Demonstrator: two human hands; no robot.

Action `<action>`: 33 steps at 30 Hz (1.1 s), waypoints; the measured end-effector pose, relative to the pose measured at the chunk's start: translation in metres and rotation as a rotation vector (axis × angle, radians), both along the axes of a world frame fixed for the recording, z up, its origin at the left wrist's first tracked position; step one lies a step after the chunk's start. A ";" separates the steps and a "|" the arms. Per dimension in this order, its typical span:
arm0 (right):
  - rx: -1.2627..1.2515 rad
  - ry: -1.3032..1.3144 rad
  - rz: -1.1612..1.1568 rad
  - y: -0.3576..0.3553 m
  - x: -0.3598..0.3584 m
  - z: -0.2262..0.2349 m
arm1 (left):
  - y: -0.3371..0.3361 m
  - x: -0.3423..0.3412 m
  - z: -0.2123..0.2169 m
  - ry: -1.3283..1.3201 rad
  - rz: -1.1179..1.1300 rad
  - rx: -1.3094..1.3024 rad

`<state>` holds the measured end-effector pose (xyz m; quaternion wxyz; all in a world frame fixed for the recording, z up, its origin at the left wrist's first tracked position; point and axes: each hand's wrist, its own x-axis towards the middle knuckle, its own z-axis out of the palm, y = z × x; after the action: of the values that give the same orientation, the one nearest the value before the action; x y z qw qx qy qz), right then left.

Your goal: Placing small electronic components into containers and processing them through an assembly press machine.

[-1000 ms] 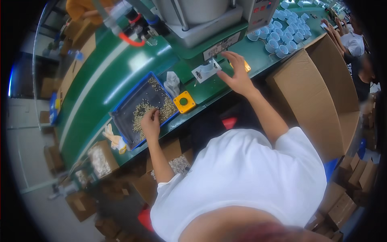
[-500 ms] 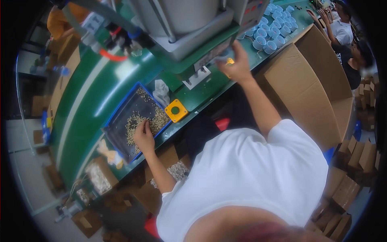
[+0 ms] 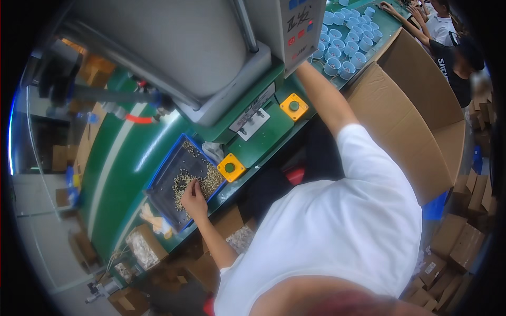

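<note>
My left hand is over a shallow dark tray with a blue rim. Its fingers are pinched together at the edge of a heap of small brass-coloured metal pieces; whether a piece is between them is too small to see. My right forearm reaches forward past the press, and the control box hides the hand at its end. Just beyond that box, many pale blue cups stand close together on the green table.
Beside the tray is a yellow box with a green button; another yellow button box sits by the press. A large open carton stands at the right. Glove lies left of the tray. Other people work at far right.
My right hand has moved forward from the front of the press to behind the control box. My left hand stays pinched over the metal pieces. The view has shifted, bringing the press lower.
</note>
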<state>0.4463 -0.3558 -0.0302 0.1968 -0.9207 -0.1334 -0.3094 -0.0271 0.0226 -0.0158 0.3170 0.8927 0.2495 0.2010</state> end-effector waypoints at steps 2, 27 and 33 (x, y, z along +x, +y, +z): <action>-0.149 0.072 -0.108 -0.028 -0.025 0.015 | 0.000 0.007 0.003 0.006 -0.006 0.044; 0.387 -0.108 0.541 0.073 -0.262 0.091 | 0.003 -0.001 -0.004 -0.008 0.081 0.132; 0.318 -0.148 0.574 0.081 -0.260 0.091 | 0.005 0.000 -0.007 -0.075 0.079 0.039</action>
<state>0.1865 -0.2748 0.0606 0.4068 -0.7784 -0.3513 -0.3242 -0.0270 0.0271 -0.0229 0.3004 0.8801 0.2684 0.2514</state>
